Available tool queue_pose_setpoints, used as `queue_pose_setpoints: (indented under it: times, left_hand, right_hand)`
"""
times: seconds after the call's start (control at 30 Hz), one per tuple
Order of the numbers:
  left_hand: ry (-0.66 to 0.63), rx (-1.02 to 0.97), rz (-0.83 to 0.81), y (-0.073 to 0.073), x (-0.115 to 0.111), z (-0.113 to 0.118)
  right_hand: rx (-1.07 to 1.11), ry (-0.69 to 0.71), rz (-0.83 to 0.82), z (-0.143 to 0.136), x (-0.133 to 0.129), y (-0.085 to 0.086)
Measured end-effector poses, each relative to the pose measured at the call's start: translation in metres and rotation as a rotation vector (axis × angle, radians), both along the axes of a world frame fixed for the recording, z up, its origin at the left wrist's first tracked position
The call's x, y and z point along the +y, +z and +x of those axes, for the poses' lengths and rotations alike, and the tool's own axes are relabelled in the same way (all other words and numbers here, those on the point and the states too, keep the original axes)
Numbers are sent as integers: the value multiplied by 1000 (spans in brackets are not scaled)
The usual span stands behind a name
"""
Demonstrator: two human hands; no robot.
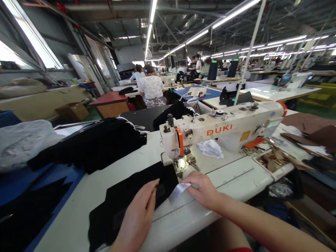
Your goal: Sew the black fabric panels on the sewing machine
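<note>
A piece of black fabric (115, 199) lies on the white sewing machine table, its far corner near the needle area. On it rests my left hand (140, 213), fingers stretched out and lying along the cloth, partly hidden behind the back of the hand. My right hand (203, 190) is closed in a pinch on a thin white label (180, 190), which hangs at the fabric's right edge and is slightly blurred. A small greyish end shows by that thumb; I cannot tell what it is. Just beyond both hands stands the sewing machine (223, 126), its lamp lit.
White labels (211, 148) lie in a pile on the machine bed. To the right is a recessed tray (273, 161) of small bits. Another black fabric pile (97, 143) lies at left, beside a clear plastic bag (26, 140). A person (151, 85) sits further ahead.
</note>
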State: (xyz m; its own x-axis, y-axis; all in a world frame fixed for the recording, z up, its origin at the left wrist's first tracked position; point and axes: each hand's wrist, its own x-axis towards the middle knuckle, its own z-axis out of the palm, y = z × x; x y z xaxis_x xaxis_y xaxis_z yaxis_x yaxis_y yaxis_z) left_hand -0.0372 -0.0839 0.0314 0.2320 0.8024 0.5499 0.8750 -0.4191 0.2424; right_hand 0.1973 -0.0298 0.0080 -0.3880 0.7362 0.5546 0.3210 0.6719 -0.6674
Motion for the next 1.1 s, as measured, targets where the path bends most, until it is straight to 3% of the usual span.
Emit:
queue_pose_setpoints:
  times: [0.07, 0.17, 0.3, 0.47, 0.57, 0.67, 0.8, 0.93, 1.1]
  left_hand:
    - [61, -72, 4, 13, -4, 1]
    - [-9, -2, 14, 22, -5, 14]
    - [-132, 111, 173, 14, 7, 24]
    - [-336, 219, 376, 13, 24, 10]
    - [-360, 257, 368, 10, 36, 1]
    - [-294, 222, 323, -2, 51, -3]
    - [-202, 137, 277, -17, 67, -1]
    - [-280, 207, 226, -23, 70, 5]
    - [-342, 328, 103, -31, 64, 12]
  right_hand:
    - [3, -11, 19, -15, 3, 5]
    - [34, 2, -2, -36, 8, 12]
    - [39, 36, -19, -51, 9, 17]
    - [-22, 23, 23, -48, 17, 8]
    - [-72, -16, 44, -39, 25, -1]
    - [-170, -64, 103, -26, 26, -8]
    - [-438, 142, 204, -11, 9, -10]
    - [-613, 191, 161, -7, -8, -7]
    - [-635, 197, 158, -5, -14, -6]
